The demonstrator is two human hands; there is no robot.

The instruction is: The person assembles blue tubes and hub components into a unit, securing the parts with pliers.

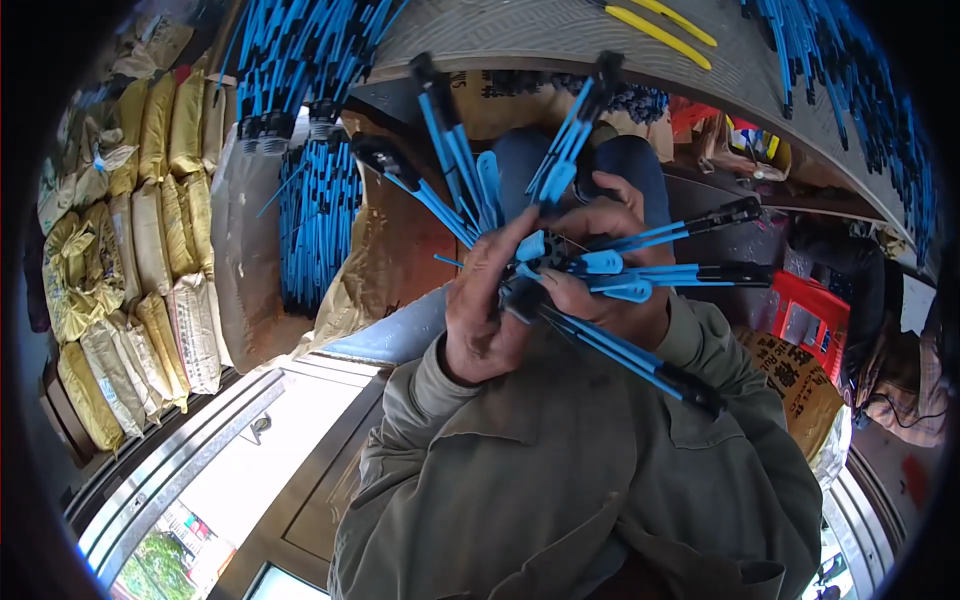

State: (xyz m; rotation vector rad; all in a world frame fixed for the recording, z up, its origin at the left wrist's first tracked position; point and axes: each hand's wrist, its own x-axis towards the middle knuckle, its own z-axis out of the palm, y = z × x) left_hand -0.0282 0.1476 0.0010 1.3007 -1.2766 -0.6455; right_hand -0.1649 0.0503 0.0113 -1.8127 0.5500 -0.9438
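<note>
At the centre of the frame the person's two hands meet around a fan of slim blue plastic rods [600, 265], each rod flat and ribbed-looking, widening to a paddle-shaped tab at the inner end and capped with a black moulded tip at the outer end. The left hand [485, 305] is curled closed around the hub where the rods come together, its fingers pointing up and pressed against the tabs. The right hand [610, 290] wraps over the same hub from the other side, fingers folded tight on the bundle, so that rods splay out above, to the right and toward the lower right. Both forearms wear loose sleeves of a matte olive-green woven jacket [560, 480], creased and with a flapped chest pocket, filling the lower middle of the picture. In the upper left, more blue rods with black ends [315, 210] hang in dense, straight bunches just beside a smooth grey-brown sack. Farther left, plump yellow and tan woven sacks [150, 240] are stacked in rows, their surfaces wrinkled. Across the top curves a counter [540, 35] of dull grey metal with a raised tread pattern, carrying two glossy yellow-handled tools [660, 25], and another mass of blue rods [860, 90] lies along its upper right edge. A red plastic stool [815, 315] with slotted sides stands at the right, near a printed brown sack.
</note>
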